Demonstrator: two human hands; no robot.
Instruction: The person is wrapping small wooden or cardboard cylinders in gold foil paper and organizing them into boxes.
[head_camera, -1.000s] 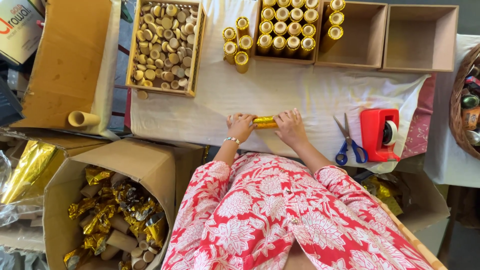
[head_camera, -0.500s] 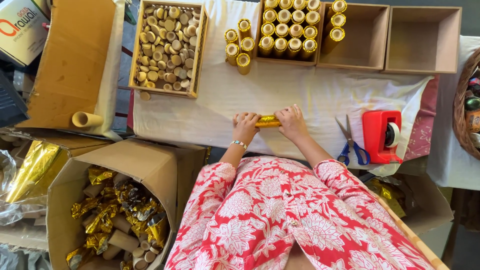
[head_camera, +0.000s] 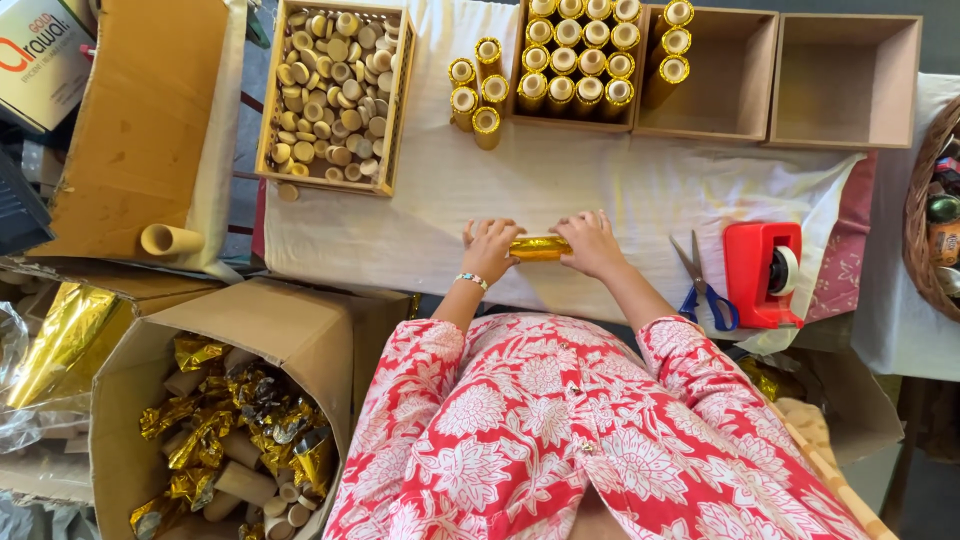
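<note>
White cloth (head_camera: 620, 195) covers the table; on it, far side, wooden tray of small round caps (head_camera: 332, 92), open boxes with upright gold-wrapped tubes (head_camera: 578, 62), and at right a red tape dispenser (head_camera: 760, 272) beside blue-handled scissors (head_camera: 706, 285). Cardboard box of gold foil scraps and bare tubes (head_camera: 225, 430) sits lower left. Near edge, centre: gold foil tube (head_camera: 540, 247) lying flat crosswise, left hand (head_camera: 490, 246) and right hand (head_camera: 590, 242) each closed over one end, grasping it.

Tube (head_camera: 539, 247) on table (head_camera: 420, 225) between both hands; scissors (head_camera: 703, 285), tape dispenser (head_camera: 762, 274) right.
</note>
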